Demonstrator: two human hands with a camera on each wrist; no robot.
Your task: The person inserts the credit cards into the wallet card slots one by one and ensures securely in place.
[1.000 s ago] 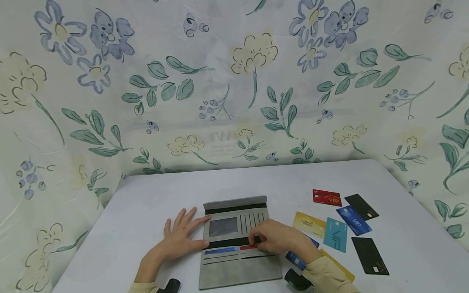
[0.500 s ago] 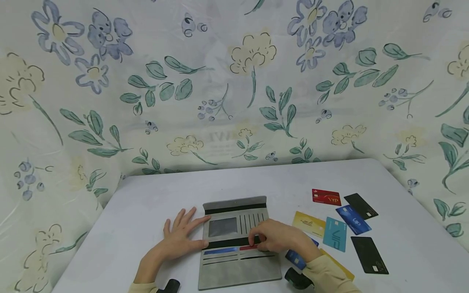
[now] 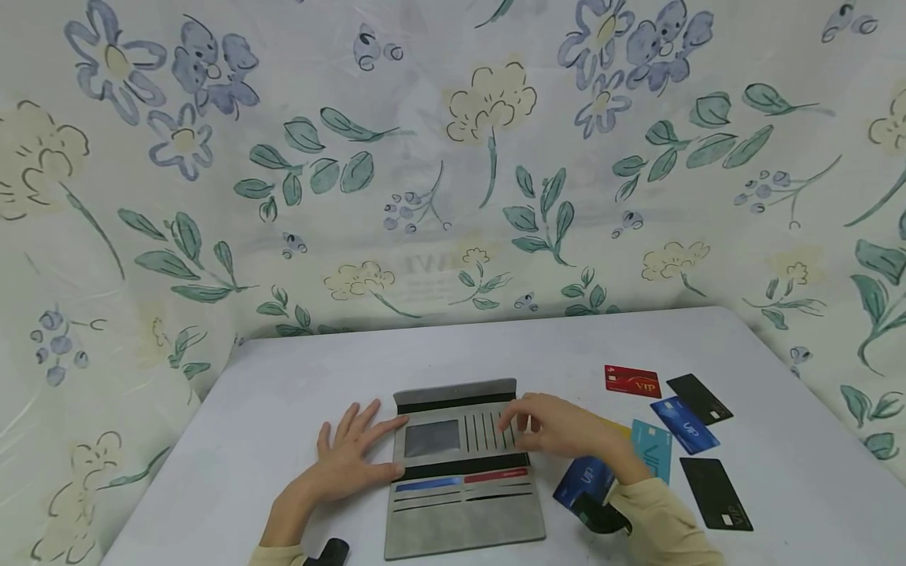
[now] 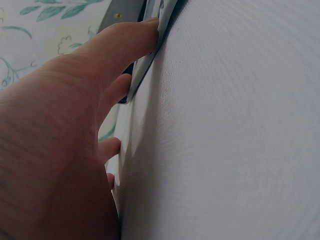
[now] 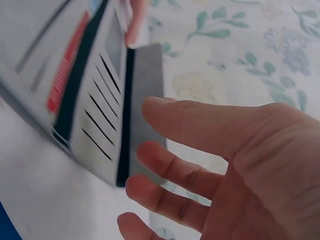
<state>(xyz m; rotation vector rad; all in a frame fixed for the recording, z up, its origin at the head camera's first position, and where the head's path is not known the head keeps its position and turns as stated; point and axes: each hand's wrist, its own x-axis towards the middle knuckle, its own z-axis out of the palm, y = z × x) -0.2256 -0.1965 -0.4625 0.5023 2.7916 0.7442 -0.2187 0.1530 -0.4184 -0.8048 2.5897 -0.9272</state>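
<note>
A grey wallet [image 3: 467, 527] lies unfolded on the white table, showing a clear window [image 3: 432, 439] and rows of slots. Strips of a blue card [image 3: 428, 484] and a red card [image 3: 497, 475] peek from the upper slots of its near half. My left hand [image 3: 354, 456] has its fingers spread, thumb and index fingertip pressing the wallet's left edge. Over the wallet's right edge is my right hand [image 3: 559, 424], its fingers loosely bent. The right wrist view shows nothing between those fingers [image 5: 160, 200]; the red card's strip [image 5: 67, 65] sits beyond them.
Loose cards are spread right of the wallet: a red one [image 3: 632, 381], black ones [image 3: 716, 494], a blue one [image 3: 684, 424], a teal one [image 3: 654, 448] and another blue one [image 3: 586, 481] partly behind the right wrist's black camera [image 3: 602, 515]. A floral cloth [image 3: 425, 236] hangs behind the table.
My right hand has let go of the red card in the slot and moved up and to the right. The card's whole strip now shows. My left hand has stayed put.
</note>
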